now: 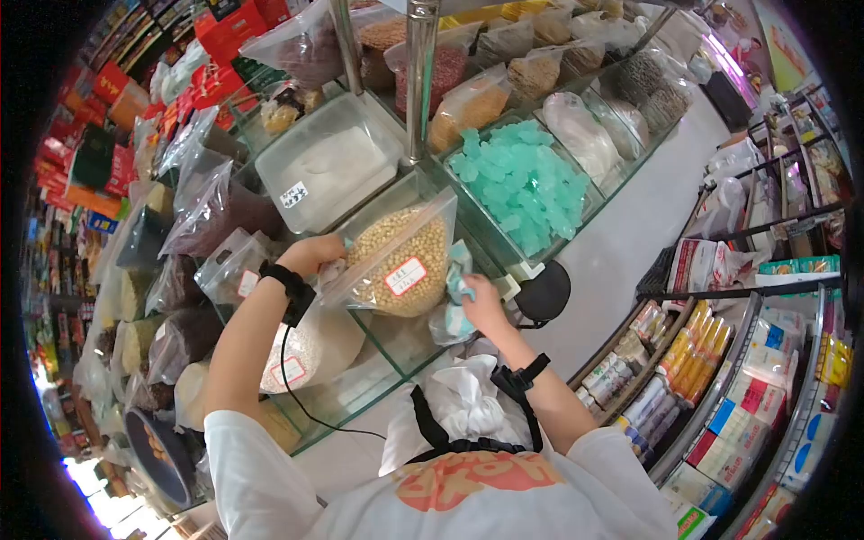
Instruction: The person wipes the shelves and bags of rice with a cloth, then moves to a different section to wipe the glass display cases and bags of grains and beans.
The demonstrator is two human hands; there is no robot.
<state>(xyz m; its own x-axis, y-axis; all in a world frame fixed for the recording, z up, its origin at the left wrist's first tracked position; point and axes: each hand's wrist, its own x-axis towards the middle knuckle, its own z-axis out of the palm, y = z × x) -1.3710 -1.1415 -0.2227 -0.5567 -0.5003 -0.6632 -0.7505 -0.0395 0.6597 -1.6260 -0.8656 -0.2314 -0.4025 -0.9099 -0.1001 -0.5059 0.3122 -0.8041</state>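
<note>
A clear zip bag of pale yellow beans (396, 243) with a red-bordered white label leans in a glass compartment in front of me. At its left edge, my left hand (310, 256) is closed, the fingers pinching the bag's plastic; the fingertips are partly hidden. On the other side, my right hand (483, 306) is closed around a crumpled light blue and grey cloth (457, 277), close to the bag's right side. Below the cloth, some clear plastic (450, 324) lies by the glass edge.
A lidded tub of white powder (333, 157) stands behind the beans. Turquoise crystal chunks (522, 184) fill a glass bin to the right. A metal post (420, 81) rises between them. A black round stool (544, 292) and packed shelves (720, 414) are at right.
</note>
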